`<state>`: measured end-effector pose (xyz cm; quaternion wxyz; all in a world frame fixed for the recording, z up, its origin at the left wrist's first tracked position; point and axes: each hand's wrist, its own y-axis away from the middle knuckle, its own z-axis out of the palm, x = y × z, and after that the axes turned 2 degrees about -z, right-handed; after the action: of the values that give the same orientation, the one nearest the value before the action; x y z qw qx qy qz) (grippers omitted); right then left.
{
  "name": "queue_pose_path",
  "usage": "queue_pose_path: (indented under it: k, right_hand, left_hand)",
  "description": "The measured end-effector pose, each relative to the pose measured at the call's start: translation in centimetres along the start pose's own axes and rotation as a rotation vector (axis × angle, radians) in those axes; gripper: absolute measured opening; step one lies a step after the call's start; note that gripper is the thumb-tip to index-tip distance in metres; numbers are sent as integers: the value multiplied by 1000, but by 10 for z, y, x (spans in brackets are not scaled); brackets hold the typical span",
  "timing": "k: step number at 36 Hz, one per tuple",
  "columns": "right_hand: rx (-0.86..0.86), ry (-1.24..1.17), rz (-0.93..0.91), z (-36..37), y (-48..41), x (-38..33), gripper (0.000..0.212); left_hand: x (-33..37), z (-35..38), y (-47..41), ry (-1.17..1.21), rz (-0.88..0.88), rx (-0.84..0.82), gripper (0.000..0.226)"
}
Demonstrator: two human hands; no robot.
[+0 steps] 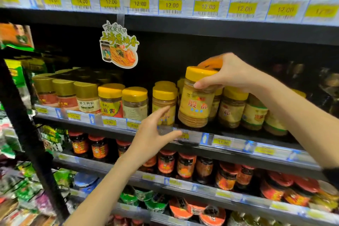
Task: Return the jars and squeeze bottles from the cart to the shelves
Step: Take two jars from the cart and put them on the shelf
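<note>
The right hand (233, 74) reaches in from the right and holds a yellow-lidded jar (197, 99) by its top, the fingers (203, 84) clamped around the yellow lid, thumb on the near side and the others curled over the far side. The jar has a yellow label with red characters and tan contents; it tilts slightly, its base at the front edge of the middle shelf (231, 146), though whether it is resting there or just above cannot be told. It sits between a smaller yellow-lidded jar (164, 104) just to its left and a row of similar jars (232, 108) to its right. The left hand (154, 136) comes up from the lower left with its fingers apart and holding nothing, the fingertips in front of the smaller jar's label and the thumb stretched toward the shelf's price strip. Farther left on the same shelf stand gold-lidded jars (63, 93). A paper noodle sign (119, 46) hangs from the upper shelf rail, where yellow price tags (171, 5) read 12.00. On the shelf below stand dark jars with red lids (186, 165), and lower still lie sealed bowls (178, 207).
</note>
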<state>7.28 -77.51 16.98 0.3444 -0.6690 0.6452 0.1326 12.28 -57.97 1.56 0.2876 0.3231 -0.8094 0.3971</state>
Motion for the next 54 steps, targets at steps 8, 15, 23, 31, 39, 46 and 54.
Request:
queue_pose_path:
  k: [8,15,23,31,39,46,54]
  right_hand:
    - [7,97,76,17,-22,39,77]
    - [-18,112,107,37,-31,59,82]
    - [-55,81,116,49,-34,67,79]
    - [-69,137,145,51,-38,66,83]
    - [-58,120,132,56,-34,63,83]
    - [-48,116,108,58,-21,60,85]
    - [43,466,-33,53,0,47,79]
  left_hand:
    - [-50,-4,16,-411,102,-7,65]
    - [-61,0,16,-465,182,29,67]
    - [-67,1,14,-466,192,15,66]
    - [-68,1,15,-462,211,36,62]
    - [-66,2,17,-442,192,26,65]
    - [-56,0,19,-479,151,-7,62]
    - [-43,-20,19,-536,86,-187,67]
